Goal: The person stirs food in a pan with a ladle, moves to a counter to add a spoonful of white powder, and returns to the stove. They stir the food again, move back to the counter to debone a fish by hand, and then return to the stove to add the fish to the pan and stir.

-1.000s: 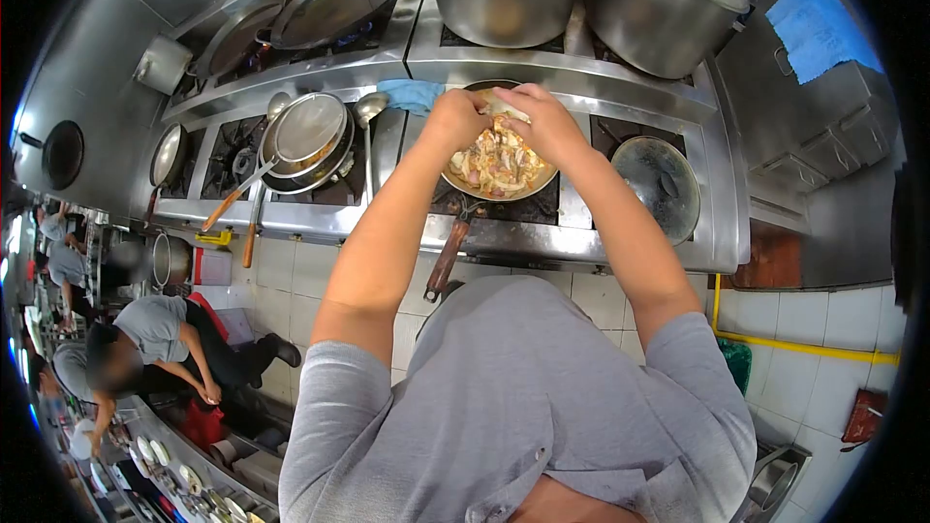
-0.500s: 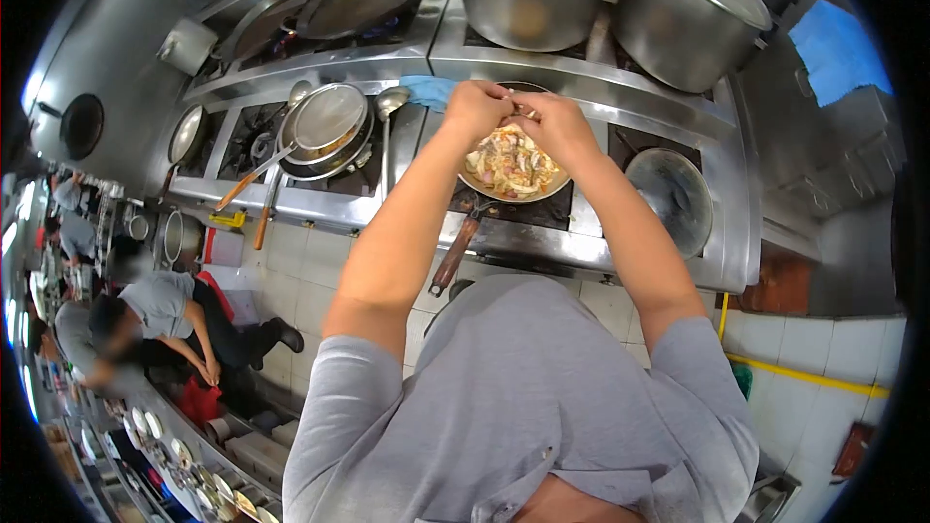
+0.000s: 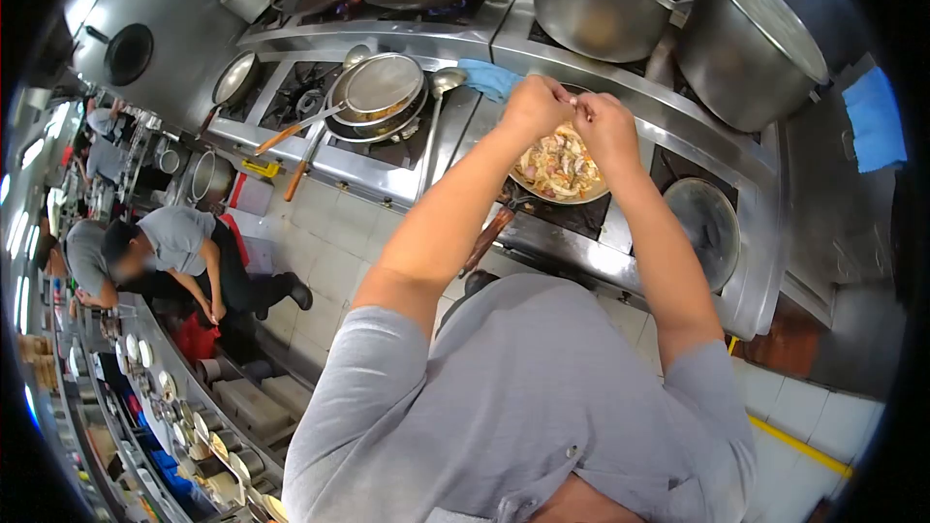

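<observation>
A frying pan (image 3: 573, 201) with a brown wooden handle (image 3: 490, 235) sits on the front burner, holding a mix of chopped, saucy food (image 3: 557, 163) in yellow and brown. Above its far side, my left hand (image 3: 536, 108) and my right hand (image 3: 606, 128) are close together with fingers pinched. A tiny pale bit shows between the fingertips, too small to name. My hands and right forearm hide part of the pan.
A blue cloth (image 3: 487, 78) lies left of my hands, near a ladle (image 3: 446, 83) and stacked pans with a strainer (image 3: 385, 85). Large pots (image 3: 605, 5) stand behind. A round lid-like pan (image 3: 705, 237) sits at right. Another person (image 3: 179, 242) is at the left.
The view has turned, so the stove appears shifted right. My hands stay above the pan, and their fingertips are slightly farther apart, still pinched.
</observation>
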### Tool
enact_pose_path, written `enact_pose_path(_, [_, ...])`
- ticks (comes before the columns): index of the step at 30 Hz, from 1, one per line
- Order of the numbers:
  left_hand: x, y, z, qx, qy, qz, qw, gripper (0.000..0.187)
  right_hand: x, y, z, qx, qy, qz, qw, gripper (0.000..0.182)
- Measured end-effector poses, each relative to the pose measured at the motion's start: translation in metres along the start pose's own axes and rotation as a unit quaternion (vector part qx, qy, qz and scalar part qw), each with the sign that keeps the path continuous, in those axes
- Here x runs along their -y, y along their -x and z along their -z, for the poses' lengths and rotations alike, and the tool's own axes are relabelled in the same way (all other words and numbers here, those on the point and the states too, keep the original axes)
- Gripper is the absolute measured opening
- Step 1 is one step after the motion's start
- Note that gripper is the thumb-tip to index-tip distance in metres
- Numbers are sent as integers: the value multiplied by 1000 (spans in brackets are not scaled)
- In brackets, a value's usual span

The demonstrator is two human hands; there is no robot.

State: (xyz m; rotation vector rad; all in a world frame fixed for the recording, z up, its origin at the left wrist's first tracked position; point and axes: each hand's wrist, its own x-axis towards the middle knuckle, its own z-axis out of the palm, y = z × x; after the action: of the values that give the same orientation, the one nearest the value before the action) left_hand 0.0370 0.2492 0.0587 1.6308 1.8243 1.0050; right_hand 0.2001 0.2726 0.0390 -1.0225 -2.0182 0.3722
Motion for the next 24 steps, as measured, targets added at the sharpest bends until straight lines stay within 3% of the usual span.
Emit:
enact_pose_path(3, [-7,3,12,-20,-66,-28,997,26,-15,-12,17,-43,6,-14,999,17])
enact_pose_path(5, [-15,5,15,-80,-150,-88,982,25,-11,-15,31,-74,3,57,996,16])
enact_pose_path(7, [-17,8,9,-128,-91,-104,982,22,-15,-16,31,-84,15,41,996,17])
enact_pose_path(9, [6,-4,-12,-144,-54,-91,984,24,-36,-9,12,-60,9,45,997,21])
enact_pose_path(10, [36,-13,-29,-125,-111,-103,981,23,-53,0,0,-63,10,40,997,21])
enact_pose_path(12, [46,-15,-36,-90,-174,-92,976,16,-81,12,-22,65,91,13,994,20])
enact_pose_path(15, [3,6,-18,-161,-138,-88,973,14,-65,17,0,26,17,-5,1000,21])
enact_pose_path(19, [-15,10,-21,-201,-51,-38,978,17,-39,21,20,26,37,-72,996,22])
enact_pose_path(21, [24,11,-53,-88,-118,-43,988,19,-55,42,1,152,121,-54,980,35])
enact_pose_path(22, [38,23,-54,-88,-123,-35,988,19,-57,55,-10,231,164,-99,954,48])
enact_pose_path(24, [63,40,-52,155,-198,-92,963,23,-66,77,-7,197,150,-84,965,52])
